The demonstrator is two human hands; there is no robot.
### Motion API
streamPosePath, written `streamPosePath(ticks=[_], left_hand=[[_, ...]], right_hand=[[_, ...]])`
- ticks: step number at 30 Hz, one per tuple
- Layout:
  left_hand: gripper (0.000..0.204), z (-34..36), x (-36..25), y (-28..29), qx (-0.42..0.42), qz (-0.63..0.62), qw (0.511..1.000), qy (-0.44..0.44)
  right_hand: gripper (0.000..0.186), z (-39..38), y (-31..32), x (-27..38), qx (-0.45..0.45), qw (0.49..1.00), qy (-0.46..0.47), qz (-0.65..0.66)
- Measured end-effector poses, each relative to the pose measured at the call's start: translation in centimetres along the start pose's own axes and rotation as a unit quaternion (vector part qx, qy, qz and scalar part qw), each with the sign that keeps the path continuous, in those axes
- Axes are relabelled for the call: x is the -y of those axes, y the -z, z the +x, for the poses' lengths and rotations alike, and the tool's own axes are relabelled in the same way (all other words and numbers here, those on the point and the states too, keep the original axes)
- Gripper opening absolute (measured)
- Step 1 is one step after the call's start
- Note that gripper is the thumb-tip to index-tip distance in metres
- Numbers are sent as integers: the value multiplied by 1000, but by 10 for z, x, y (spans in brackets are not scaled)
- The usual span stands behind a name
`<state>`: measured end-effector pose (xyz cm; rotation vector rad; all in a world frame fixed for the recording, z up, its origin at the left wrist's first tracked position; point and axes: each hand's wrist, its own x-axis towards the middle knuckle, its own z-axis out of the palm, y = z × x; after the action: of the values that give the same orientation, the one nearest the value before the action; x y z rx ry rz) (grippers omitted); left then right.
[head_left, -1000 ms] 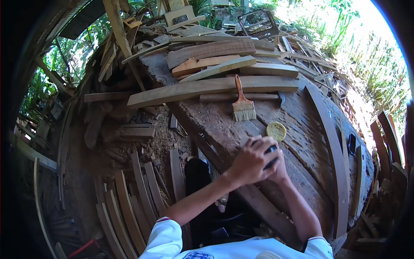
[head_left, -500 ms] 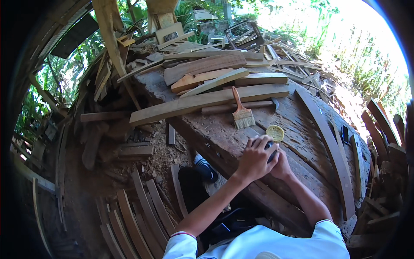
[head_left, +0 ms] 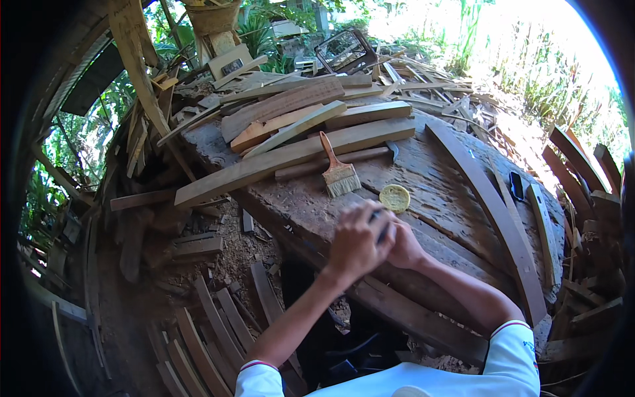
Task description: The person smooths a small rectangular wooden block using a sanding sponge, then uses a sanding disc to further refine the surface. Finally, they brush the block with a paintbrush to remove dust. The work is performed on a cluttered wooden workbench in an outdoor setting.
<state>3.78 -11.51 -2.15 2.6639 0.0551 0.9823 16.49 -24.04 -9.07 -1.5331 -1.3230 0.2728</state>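
My left hand (head_left: 357,241) wraps over a small dark rounded object (head_left: 381,229), its fingers curled and slightly blurred. From the other side my right hand (head_left: 405,247) closes on the same object. The fingers cover most of it, so I cannot tell its kind. Just beyond the hands, a round yellowish disc (head_left: 395,198), like a shallow lid, lies on the worn wooden bench (head_left: 430,178). A wide paintbrush (head_left: 340,175) rests to the left of the disc, its handle leaning on a timber piece and its pale bristles toward me.
Behind the brush lie a hammer (head_left: 337,163) and a long curved timber (head_left: 297,155), with stacked boards farther back. A long dark plank (head_left: 489,212) runs along the right side, near a black phone-like object (head_left: 516,186). Curved slats (head_left: 211,317) stand at lower left.
The view has shifted, so the bench and its things appear farther left. Both hands stay together on the dark object; my left hand is more blurred now.
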Motion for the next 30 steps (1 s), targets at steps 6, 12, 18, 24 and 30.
streamPosePath(ticks=[6,12,18,24,30], left_hand=[[23,3,23,10,-1,-18,996,84],[25,-6,-3,5,8,-40,999,-18],[26,-9,-14,-8,12,-28,999,-45],[27,9,10,-1,22,-22,997,70],[27,14,22,-4,52,-44,997,33]], right_hand=[[44,4,4,20,29,995,-89,-37],[42,-4,-1,6,-52,999,-13,-6],[40,-10,-6,12,-46,998,-31,21],[49,-6,5,2,26,989,-51,-136],[46,3,12,13,6,989,-20,-145]])
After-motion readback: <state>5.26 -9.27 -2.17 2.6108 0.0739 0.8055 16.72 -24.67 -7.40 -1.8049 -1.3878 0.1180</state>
